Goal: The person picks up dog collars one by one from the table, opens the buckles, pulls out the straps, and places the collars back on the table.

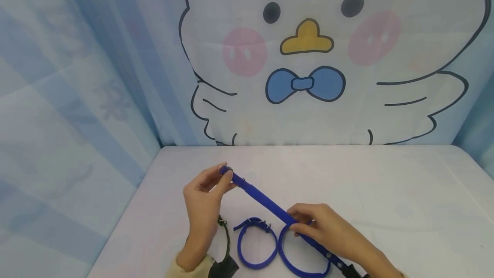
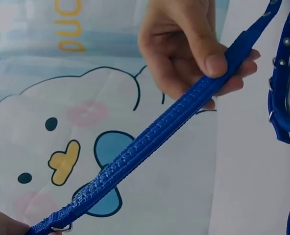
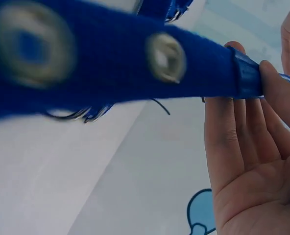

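A long blue collar (image 1: 265,200) with a stitched, padded middle is stretched at a slant between both hands. My left hand (image 1: 204,198) pinches its upper end, where a metal buckle (image 2: 62,227) shows in the left wrist view. Lower down, my right hand (image 1: 328,228) holds the strap between thumb and fingers. Metal eyelets (image 3: 165,58) line the strap's tail beyond the right hand. Beneath the hands, two more blue collars lie in round loops: the left loop (image 1: 242,255) has its buckle fastened, while the right loop (image 1: 283,250) is partly covered by the held collar and right hand.
The loops lie on a white-covered table (image 1: 405,192), near its front. A curtain (image 1: 308,119) with a cartoon duck hangs behind the table, and another blue-and-white curtain (image 1: 77,119) closes the left side.
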Demonstrator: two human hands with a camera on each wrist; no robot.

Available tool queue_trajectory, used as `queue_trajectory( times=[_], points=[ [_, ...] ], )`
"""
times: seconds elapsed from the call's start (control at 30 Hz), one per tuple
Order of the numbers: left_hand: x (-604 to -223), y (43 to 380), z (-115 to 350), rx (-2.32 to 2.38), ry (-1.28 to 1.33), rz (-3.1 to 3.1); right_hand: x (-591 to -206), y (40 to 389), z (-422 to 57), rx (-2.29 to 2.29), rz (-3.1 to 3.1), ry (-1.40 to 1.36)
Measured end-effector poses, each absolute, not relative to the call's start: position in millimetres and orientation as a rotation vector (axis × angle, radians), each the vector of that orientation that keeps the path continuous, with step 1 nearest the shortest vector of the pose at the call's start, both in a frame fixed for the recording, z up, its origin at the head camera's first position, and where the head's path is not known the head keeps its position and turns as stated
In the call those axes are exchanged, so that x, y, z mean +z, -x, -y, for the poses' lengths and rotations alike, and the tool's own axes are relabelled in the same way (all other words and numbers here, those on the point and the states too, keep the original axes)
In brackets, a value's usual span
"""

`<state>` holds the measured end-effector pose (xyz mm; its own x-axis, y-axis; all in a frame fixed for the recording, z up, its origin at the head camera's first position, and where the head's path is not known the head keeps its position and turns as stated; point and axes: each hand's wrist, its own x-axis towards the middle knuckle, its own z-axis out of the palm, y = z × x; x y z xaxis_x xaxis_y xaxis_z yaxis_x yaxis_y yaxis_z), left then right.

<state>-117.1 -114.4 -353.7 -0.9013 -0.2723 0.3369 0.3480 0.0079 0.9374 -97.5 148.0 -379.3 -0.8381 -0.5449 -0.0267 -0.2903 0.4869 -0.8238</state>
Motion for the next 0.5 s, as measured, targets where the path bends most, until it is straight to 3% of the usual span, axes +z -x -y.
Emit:
queue_trajectory(
  times=[0.5],
  points=[
    [-354, 126, 131, -1.959, -0.024, 1.814, -388, 95, -189, -1.234, -2.461, 0.592]
  ],
)
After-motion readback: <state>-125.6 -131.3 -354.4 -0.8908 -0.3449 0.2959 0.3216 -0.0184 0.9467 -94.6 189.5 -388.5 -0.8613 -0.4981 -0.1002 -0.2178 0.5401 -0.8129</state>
